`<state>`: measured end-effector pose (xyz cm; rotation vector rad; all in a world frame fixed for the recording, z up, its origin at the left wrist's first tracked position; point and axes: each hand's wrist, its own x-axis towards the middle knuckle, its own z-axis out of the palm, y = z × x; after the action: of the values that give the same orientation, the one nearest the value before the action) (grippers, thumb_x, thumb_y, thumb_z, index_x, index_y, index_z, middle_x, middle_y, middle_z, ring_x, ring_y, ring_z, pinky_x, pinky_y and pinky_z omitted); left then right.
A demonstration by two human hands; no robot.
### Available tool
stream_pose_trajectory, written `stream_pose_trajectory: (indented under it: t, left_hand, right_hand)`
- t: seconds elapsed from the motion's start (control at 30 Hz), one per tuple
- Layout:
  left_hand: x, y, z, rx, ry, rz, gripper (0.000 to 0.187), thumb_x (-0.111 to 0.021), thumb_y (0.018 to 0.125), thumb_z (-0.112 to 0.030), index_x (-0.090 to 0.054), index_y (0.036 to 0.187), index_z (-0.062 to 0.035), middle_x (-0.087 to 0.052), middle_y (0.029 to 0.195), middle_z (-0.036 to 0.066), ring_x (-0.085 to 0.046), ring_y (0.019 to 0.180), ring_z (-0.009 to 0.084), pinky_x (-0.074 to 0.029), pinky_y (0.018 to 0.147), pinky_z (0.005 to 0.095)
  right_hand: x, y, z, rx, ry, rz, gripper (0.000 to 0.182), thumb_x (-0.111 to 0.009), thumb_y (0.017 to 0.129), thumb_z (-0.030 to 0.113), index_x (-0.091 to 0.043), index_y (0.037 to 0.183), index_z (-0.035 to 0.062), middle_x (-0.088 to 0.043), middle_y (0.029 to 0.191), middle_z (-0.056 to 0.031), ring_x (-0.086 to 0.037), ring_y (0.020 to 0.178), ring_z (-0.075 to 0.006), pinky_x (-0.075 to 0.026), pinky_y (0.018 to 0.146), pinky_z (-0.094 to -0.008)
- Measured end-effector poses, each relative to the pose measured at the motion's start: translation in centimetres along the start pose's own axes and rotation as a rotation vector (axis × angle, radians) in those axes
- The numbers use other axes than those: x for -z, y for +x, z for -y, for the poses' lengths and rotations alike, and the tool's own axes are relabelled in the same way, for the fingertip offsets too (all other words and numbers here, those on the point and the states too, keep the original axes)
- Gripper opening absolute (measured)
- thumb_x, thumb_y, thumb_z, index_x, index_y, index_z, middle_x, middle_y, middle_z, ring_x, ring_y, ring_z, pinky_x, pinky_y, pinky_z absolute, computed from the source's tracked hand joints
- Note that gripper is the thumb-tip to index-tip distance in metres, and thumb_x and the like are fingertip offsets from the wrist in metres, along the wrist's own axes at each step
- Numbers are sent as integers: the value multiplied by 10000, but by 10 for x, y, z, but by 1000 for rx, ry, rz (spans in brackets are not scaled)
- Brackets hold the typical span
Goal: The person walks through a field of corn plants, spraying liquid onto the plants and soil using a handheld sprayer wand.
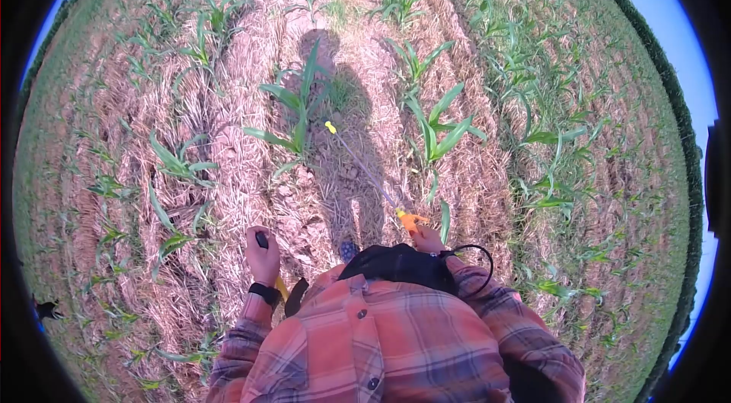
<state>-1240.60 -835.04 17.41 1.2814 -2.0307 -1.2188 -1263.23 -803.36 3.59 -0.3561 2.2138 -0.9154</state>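
Observation:
My right hand [429, 240] is closed around the orange handle of a spray wand [368, 174]. Its thin shaft slants forward and to the left over the shaded soil, ending in a yellow nozzle [330, 127] close to a young maize plant [299, 110]. On the other side, my left hand [262, 258] is wrapped round a black-tipped lever [262, 240], held out beside my body. A yellow part [282, 288] shows just below that wrist. Another maize plant [435, 129] stands ahead of my right hand.
Rows of young maize [202, 45] run forward on both sides, with dry straw [236, 151] over the soil between them. My shadow [354, 106] falls along the strip ahead. A black hose [487, 260] loops by my right forearm. One shoe tip [348, 251] shows below me.

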Motion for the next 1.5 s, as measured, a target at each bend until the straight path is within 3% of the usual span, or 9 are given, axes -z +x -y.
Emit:
stream_pose_trajectory:
  t: [0.07, 0.17, 0.47, 0.73, 0.8, 0.93, 1.13, 1.2, 1.5]
  left_hand:
    - [-3, 9, 7, -34, -17, -33, 107, -513, 743, -19, -453, 827, -46, -456, 630, 50, -426, 563, 115, -364, 521, 259]
    - [-5, 19, 7, -30, -51, -60, 98, -517, 748, -24, -453, 817, -51, -415, 590, 25, -383, 528, 96, -333, 482, 251]
    - [-17, 57, -16, -34, -59, -134, 121, -528, 745, -28, -453, 836, -54, -384, 549, -19, -368, 477, 76, -300, 424, 253]
    - [-61, 122, -57, -32, 74, -136, 138, -540, 726, -36, -455, 833, -60, -397, 569, 20, -360, 488, 102, -294, 436, 270]
    - [-80, 140, -64, -169, 6, -137, 140, -535, 726, -31, -455, 837, -61, -376, 542, 8, -348, 478, 101, -288, 431, 270]
    - [-105, 160, -97, -91, 48, -47, 142, -527, 724, -25, -448, 838, -53, -373, 564, 5, -344, 498, 90, -300, 446, 269]
    - [-146, 195, -120, -130, 59, 1, 125, -515, 723, -27, -456, 833, -37, -414, 642, 42, -379, 558, 133, -349, 526, 279]
    - [-155, 203, -128, -84, 113, 39, 123, -523, 725, -32, -457, 829, -35, -431, 666, 48, -391, 580, 135, -355, 540, 279]
    - [-188, 238, -150, -113, 94, 18, 133, -530, 727, -18, -461, 837, -45, -429, 615, 37, -378, 524, 112, -338, 487, 267]
  right_hand:
    - [5, 5, 20, 1, -73, 56, 310, -512, 790, 359, -581, 757, 59, -555, 557, -76, -566, 545, -200, -429, 518, -330]
    - [8, 16, 41, 337, -292, 209, 336, -481, 801, 367, -551, 903, 55, -574, 680, -128, -570, 641, -272, -435, 600, -356]
    - [8, 80, 43, 332, -225, 451, 299, -522, 819, 334, -554, 886, 44, -567, 702, -125, -556, 695, -147, -414, 630, -308]
    - [60, 147, 30, 237, -195, 137, 345, -542, 778, 379, -578, 854, 44, -578, 693, -123, -565, 666, -225, -415, 599, -349]
    - [75, 155, 25, 178, -181, -3, 347, -532, 782, 386, -574, 809, 43, -562, 630, -107, -553, 603, -202, -408, 553, -343]
    - [103, 169, 21, -32, -13, -106, 328, -521, 800, 364, -559, 736, 44, -537, 547, -45, -520, 494, -136, -403, 479, -296]
    - [132, 196, -6, -220, 306, -353, 264, -533, 816, 295, -544, 716, 52, -491, 506, -23, -448, 377, -112, -333, 347, -265]
    - [146, 202, -13, -439, 599, -437, 244, -540, 813, 292, -538, 740, 58, -476, 498, -21, -437, 371, -111, -320, 324, -258]
    - [222, 226, -16, -389, 1098, -755, 227, -524, 806, 303, -534, 748, 84, -447, 503, -5, -409, 356, -110, -321, 320, -238]
